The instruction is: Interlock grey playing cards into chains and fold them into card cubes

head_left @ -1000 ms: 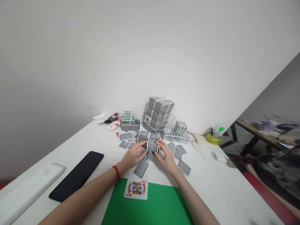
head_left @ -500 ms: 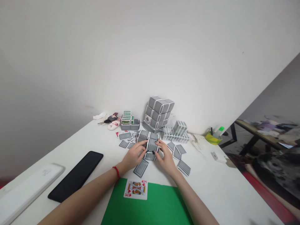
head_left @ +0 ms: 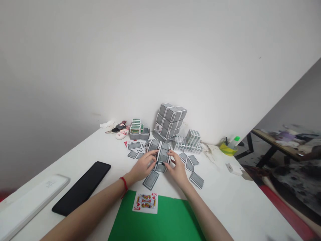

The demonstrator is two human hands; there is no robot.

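Observation:
A block folded from grey-backed playing cards stands on the white table, with my hands on both sides of it. My left hand, below which a red string bracelet circles the wrist, grips the block's left side with bent fingers. On the right side my right hand presses it with thumb and fingertips. One loose grey-backed card lies just in front of the block. Nearer to me, a king of hearts lies face up on a green sheet.
Behind stands a tall stack of folded-card blocks. Left of it is a card-made box holding small green-and-white packs. A patterned tray and loose cards lie right. A black phone-like slab and a white case lie left.
The right thumb has shifted slightly left on the front of the card block. Otherwise the hands, block and cards stay nearly as they were.

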